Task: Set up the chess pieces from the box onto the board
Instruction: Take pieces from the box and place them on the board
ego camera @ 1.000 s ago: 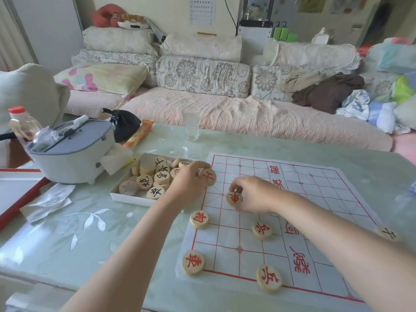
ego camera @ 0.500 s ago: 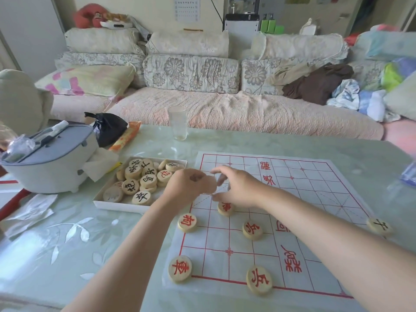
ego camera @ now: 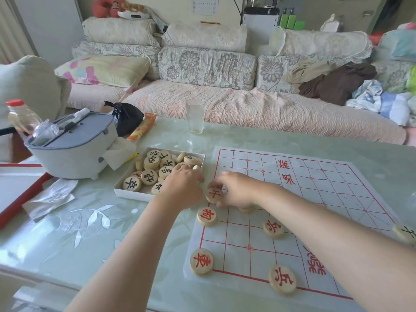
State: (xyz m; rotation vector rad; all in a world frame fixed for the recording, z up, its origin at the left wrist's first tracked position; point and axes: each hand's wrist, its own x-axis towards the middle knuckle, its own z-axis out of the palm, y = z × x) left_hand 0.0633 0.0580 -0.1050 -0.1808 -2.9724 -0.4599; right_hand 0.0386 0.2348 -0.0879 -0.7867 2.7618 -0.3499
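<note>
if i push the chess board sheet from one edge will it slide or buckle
The board sheet looks thin and lies flat like paper or film, so it is probably floppy and may buckle. The table looks glossy, so it could also slide easily, carrying the round pieces with it.

Left hand [ego camera: 182, 188]; right hand [ego camera: 236, 191] alongside
</note>
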